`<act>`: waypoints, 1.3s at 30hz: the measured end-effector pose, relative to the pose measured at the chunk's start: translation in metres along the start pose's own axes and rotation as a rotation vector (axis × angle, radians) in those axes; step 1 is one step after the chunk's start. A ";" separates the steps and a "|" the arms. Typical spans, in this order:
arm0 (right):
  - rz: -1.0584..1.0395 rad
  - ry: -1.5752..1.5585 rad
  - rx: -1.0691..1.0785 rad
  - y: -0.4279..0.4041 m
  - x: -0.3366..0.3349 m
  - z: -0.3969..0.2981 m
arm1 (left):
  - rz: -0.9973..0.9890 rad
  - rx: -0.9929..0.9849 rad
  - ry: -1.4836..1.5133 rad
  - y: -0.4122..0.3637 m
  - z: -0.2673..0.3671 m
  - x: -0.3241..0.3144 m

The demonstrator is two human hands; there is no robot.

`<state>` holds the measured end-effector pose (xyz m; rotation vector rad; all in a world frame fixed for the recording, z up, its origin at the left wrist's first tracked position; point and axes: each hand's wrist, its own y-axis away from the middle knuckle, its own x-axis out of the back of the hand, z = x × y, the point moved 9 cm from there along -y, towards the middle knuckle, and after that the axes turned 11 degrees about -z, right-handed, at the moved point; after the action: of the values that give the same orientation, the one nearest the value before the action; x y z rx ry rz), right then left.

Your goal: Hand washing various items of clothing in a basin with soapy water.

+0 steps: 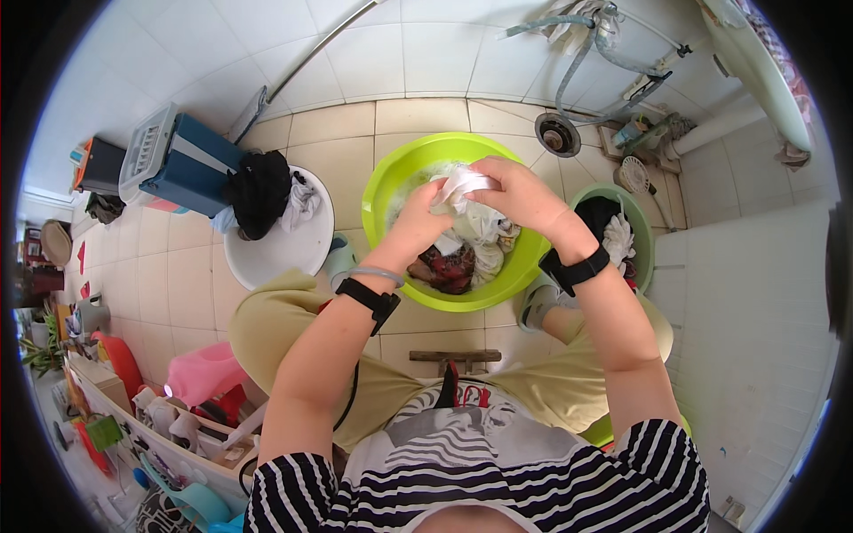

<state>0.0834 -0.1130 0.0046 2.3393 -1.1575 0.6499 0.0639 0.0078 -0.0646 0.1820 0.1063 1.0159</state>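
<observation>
My left hand (423, 216) and my right hand (510, 190) both grip a wet white cloth (464, 183) above a lime-green plastic basin (460, 301). The fingers of each hand are closed on the fabric. Below, suds and water fill the basin. A dark red and black patterned garment (450, 268) lies at its near side. Beside that garment is a bunched cream-white cloth (490, 263), partly in the water. My forearms and hands hide some of the basin's contents.
A white basin (273, 263) at left holds a black garment (260, 190) and a grey cloth (301, 205). Right of my hands, a pale green tub (646, 246) contains laundry. A floor drain (557, 134) with a hose is behind. A pink jug (206, 373) stands at left.
</observation>
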 end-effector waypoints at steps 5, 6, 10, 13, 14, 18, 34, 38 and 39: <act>0.101 -0.183 0.134 0.015 0.045 -0.057 | 0.164 -0.317 -0.299 0.002 0.035 0.008; 0.125 -0.199 0.179 0.019 0.056 -0.069 | 0.196 -0.392 -0.309 0.007 0.055 0.007; 0.169 -0.289 0.228 0.023 0.086 -0.088 | 0.225 -0.635 -0.357 0.030 0.114 0.006; 0.127 -0.353 0.143 0.007 0.086 -0.059 | 0.289 -0.400 -0.110 0.031 0.093 0.023; 0.145 -0.369 0.106 -0.001 0.083 -0.039 | 0.370 -0.454 -0.108 0.027 0.084 0.031; 0.011 -0.387 -0.050 -0.037 0.040 0.072 | 0.449 -0.206 -0.152 -0.004 0.003 0.072; -0.058 -0.024 -0.342 -0.108 -0.100 0.294 | 0.136 0.269 -0.919 -0.107 -0.155 0.040; 0.080 0.007 -0.302 -0.115 -0.124 0.316 | 0.180 0.264 -0.947 -0.117 -0.194 0.027; 0.095 0.009 -0.289 -0.117 -0.130 0.311 | 0.109 0.300 -0.983 -0.119 -0.205 0.023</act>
<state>0.1744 -0.1500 -0.3387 2.0478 -1.2732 0.4870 0.1396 -0.0129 -0.2896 0.9454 -0.6551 0.9191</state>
